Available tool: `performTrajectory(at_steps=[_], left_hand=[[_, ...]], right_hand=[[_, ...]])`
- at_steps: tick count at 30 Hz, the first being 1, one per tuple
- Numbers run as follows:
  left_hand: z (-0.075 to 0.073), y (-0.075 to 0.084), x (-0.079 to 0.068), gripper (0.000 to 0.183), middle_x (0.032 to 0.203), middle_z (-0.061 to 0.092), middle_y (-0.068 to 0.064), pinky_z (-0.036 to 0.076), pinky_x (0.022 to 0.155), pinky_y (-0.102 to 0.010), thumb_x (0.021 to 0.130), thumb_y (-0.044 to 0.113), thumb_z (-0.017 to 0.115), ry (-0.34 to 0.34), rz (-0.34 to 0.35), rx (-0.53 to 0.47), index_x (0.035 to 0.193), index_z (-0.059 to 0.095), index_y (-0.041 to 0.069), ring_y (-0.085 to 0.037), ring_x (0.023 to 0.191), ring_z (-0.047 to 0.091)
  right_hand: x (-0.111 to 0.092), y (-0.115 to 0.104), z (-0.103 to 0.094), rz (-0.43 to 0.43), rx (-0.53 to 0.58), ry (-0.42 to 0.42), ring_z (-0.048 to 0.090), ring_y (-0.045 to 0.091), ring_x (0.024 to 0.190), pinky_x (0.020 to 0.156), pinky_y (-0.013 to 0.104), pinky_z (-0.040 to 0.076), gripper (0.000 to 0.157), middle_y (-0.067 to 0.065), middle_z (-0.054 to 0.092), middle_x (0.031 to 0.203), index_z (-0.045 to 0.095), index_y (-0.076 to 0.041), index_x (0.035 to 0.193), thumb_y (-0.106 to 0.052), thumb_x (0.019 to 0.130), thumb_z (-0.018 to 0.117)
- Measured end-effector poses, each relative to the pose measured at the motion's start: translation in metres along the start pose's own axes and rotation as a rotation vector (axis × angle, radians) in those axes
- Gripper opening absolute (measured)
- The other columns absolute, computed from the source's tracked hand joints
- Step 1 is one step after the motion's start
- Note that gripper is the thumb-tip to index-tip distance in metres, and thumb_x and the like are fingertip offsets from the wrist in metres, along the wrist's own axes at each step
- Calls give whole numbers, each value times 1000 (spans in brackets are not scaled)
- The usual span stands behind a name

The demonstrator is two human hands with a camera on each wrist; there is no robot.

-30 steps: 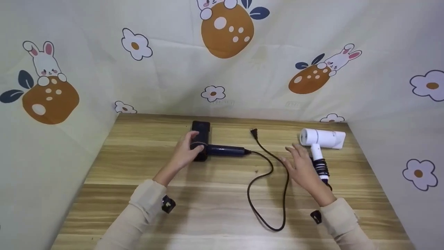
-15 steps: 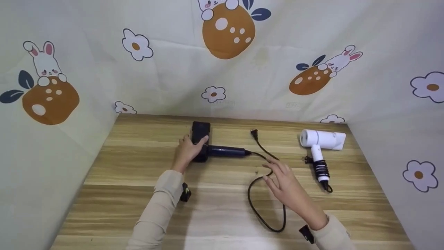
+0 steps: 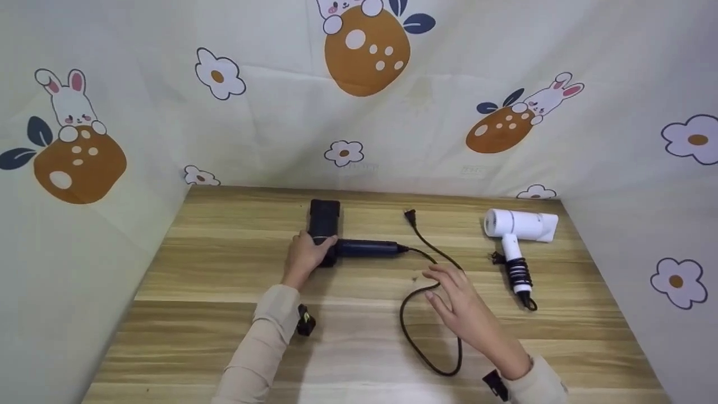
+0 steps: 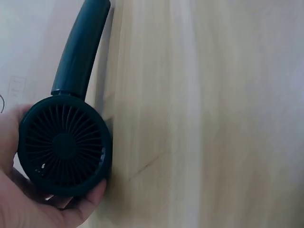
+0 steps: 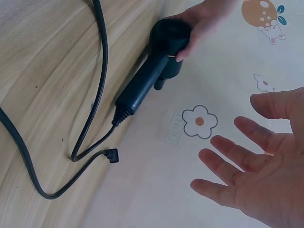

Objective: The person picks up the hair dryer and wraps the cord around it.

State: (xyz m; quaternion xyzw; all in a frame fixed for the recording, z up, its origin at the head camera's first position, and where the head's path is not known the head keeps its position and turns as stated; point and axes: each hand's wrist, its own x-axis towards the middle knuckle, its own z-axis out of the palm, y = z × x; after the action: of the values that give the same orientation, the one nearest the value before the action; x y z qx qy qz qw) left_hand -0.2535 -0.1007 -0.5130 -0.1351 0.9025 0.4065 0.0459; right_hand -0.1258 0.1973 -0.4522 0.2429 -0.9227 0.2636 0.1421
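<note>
My left hand (image 3: 303,257) grips the barrel of a dark navy hair dryer (image 3: 367,248) lying on the table, its handle pointing right. The left wrist view shows fingers and thumb curled round the barrel near the hair dryer's round, slatted vent (image 4: 64,146). A black power cord (image 3: 403,314) leaves the handle and loops toward the front, ending in a plug (image 3: 411,216) farther back. Over the right side of this loop is my right hand (image 3: 463,303), fingers spread and relaxed, holding nothing. Seen from the right wrist, its palm (image 5: 266,185) stands apart from the cord.
A white hair dryer (image 3: 521,225) lies at the back right, a black cord (image 3: 519,273) wound round its handle. Fabric walls (image 3: 269,123) printed with rabbits and flowers enclose the wooden table (image 3: 185,336) at the back and both sides.
My left hand has closed round the dark hair dryer's barrel, which shifts slightly toward the front. My right hand has moved left from beside the white hair dryer to over the cord loop.
</note>
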Motion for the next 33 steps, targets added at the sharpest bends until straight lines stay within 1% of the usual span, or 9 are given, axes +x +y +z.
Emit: performTrajectory(at_steps=[3,7,9,15,21,26,28,30,33], left_hand=[[1,2,-4,84,117,54,-25,47,85,-45,79,58,59,22,-3,-30,128,41,-9,-35,103,56],[-4,9,-12,87,118,54,-21,46,87,-43,77,59,60,39,-22,-125,130,39,-6,-32,102,55],[-7,14,-18,84,119,54,-20,45,89,-42,77,55,63,35,-24,-231,130,40,-5,-31,104,54],[-13,24,-36,71,124,46,-22,41,97,-37,80,30,68,-50,-41,-689,132,31,-4,-27,108,50],[-18,30,-59,63,126,40,-21,41,98,-34,82,20,63,-104,-46,-898,128,24,-1,-23,101,53],[-25,37,-78,58,121,39,-16,45,88,-28,81,14,62,-79,-6,-1032,123,24,4,-18,94,54],[-29,40,-85,56,118,42,-14,48,83,-26,80,12,61,-77,8,-1092,124,27,4,-16,91,55],[-33,41,-91,54,114,47,-12,50,80,-26,80,9,60,-94,27,-1152,125,30,3,-15,89,58],[-38,44,-100,54,106,55,-9,51,79,-26,79,7,59,-138,58,-1215,126,35,-1,-15,87,61]], right_hand=[[-1,2,-3,29,-1,-3,49,29,118,99,47,42,34,11,54,127,57,-8,119,-13,87,63],[-1,4,-6,76,19,12,48,29,119,99,48,41,34,11,53,128,57,-9,121,-12,87,63],[0,5,-8,98,37,27,47,29,120,99,49,42,35,11,53,129,57,-10,121,-11,87,64],[2,8,-14,123,88,107,44,33,124,99,53,39,36,15,47,134,56,-7,122,-7,86,63],[8,11,-21,200,190,248,37,37,128,103,54,32,36,22,41,137,51,1,123,-3,88,59],[15,11,-22,295,343,336,38,32,128,100,50,39,44,19,36,140,42,3,131,-1,90,55],[16,11,-20,339,392,327,43,30,123,96,46,44,46,17,38,139,37,0,136,-5,92,52],[18,10,-17,348,418,311,51,31,115,93,39,48,47,17,45,133,34,0,139,-7,95,49],[20,6,-11,338,442,264,62,29,96,85,27,51,45,19,57,115,32,2,140,-6,97,43]])
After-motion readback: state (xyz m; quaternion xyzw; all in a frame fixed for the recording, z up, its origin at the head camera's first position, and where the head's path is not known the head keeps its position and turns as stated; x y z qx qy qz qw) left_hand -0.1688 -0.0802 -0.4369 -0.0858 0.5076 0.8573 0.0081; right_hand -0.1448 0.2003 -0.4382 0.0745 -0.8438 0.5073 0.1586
